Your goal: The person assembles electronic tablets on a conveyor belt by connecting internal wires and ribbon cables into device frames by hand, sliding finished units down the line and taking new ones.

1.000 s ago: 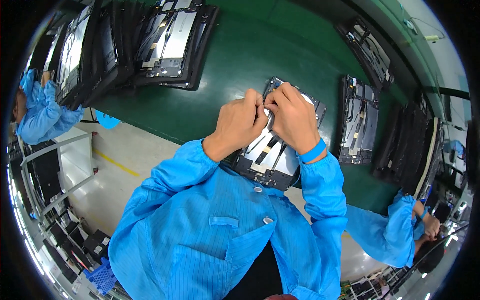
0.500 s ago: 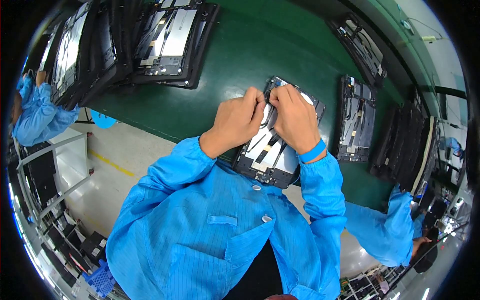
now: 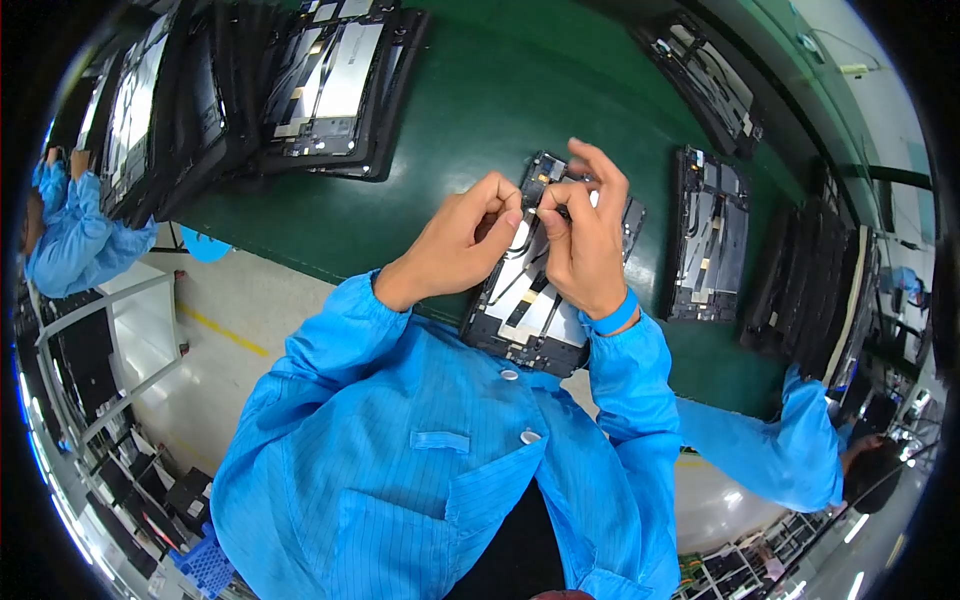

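Note:
An opened tablet [image 3: 520, 310] with silver battery plates, black cables and a dark frame lies tilted on the green table in front of me. Over its upper left edge my left hand [image 3: 455, 245] is closed, thumb and index finger pinched together. Close by, my right hand [image 3: 590, 245] bends over the upper part of the tablet; its thumb and index finger pinch near the left fingertips, while the other fingers are raised and spread. Whatever lies between either pair of fingertips is too small to make out. A blue band [image 3: 615, 313] circles my right wrist.
Stacked opened tablets [image 3: 335, 90] stand at the far left of the green table [image 3: 490, 90]. Another opened tablet [image 3: 708, 240] lies to the right, with more [image 3: 705, 80] behind it. Dark panels [image 3: 805, 280] stand in a row at the right edge. Co-workers in blue sleeves [image 3: 765, 455] are on both sides.
My right hand has opened out its outer fingers and lifted them, keeping thumb and index together. The left hand has drawn slightly left. The right co-worker has shifted a little.

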Available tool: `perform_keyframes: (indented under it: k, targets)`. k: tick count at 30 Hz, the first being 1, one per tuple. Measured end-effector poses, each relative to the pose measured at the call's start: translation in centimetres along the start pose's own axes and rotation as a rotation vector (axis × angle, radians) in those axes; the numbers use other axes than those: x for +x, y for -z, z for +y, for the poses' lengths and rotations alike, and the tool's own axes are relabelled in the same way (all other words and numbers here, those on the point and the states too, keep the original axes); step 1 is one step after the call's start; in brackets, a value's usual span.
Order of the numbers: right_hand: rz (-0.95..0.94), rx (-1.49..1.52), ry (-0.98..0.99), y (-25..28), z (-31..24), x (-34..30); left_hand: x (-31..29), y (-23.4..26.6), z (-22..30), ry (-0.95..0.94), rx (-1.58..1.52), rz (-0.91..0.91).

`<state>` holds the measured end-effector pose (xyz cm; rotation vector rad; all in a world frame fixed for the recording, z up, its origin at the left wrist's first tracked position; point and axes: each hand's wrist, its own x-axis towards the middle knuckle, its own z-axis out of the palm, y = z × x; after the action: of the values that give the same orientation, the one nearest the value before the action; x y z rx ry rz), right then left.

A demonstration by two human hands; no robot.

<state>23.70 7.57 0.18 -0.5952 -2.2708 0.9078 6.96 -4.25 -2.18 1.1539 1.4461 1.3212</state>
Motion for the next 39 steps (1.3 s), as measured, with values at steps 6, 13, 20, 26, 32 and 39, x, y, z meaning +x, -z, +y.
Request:
perform_keyframes:
  k: [6, 13, 20, 26, 32, 39]
  targets:
    - [0.128, -0.091, 0.206, 2.9, -2.8, 0.2, 0.0, 0.2, 5.2, -0.117, -0.075, -0.127]
    - [0.507, 0.205, 0.240, 6.8, -4.8, 0.8, 1.7, -0.3, 7.5, -0.367, -0.206, -0.018]
    - [0.426, 0.107, 0.001, 11.4, -8.3, -1.0, 1.0, 2.4, 4.0, -0.211, 0.364, 0.084]
    - [-0.228, 0.008, -0.122, 5.1, -1.7, 1.0, 0.5, 2.4, 0.1, -0.435, 0.541, 0.035]
    - [-0.300, 0.009, -0.174, 3.5, 0.5, 2.3, -0.6, 1.7, -0.4, -0.507, 0.627, 0.022]
    - [-0.310, 0.062, -0.198, 2.4, 1.2, 2.4, -1.0, 1.5, -0.8, -0.499, 0.642, -0.064]
